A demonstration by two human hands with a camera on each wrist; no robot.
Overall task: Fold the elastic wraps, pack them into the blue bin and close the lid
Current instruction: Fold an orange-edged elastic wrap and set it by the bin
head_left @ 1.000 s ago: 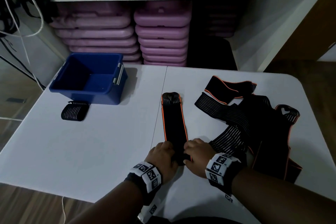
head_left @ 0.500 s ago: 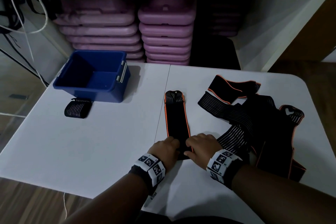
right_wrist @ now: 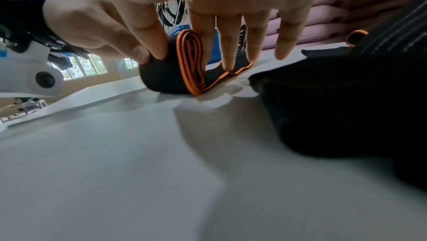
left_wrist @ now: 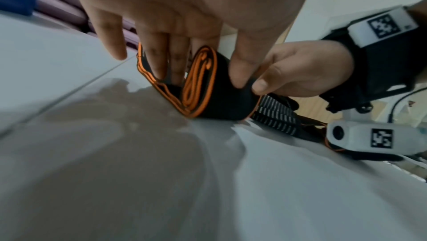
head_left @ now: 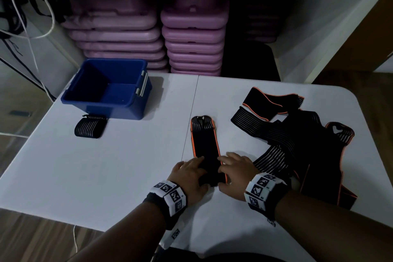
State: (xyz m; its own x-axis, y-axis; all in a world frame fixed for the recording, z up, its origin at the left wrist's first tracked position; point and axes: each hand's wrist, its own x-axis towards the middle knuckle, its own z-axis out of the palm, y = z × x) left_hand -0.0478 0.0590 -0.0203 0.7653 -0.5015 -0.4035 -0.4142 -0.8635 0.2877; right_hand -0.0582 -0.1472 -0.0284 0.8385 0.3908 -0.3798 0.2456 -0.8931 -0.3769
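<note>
Stretchy black wrap [head_left: 205, 147] with orange edging lies flat on the white table [head_left: 106, 166], its near end coiled into a roll [left_wrist: 203, 88]. Left hand [head_left: 189, 174] and right hand [head_left: 236, 173] pinch that roll between thumbs and fingers. Blue bin [head_left: 108, 89] stands lidless, nothing seen inside.

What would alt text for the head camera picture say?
Two hands, left hand and right hand, roll up an orange-edged black elastic wrap on a white table. An open blue bin stands far left, unfolded wraps heaped right.
</note>
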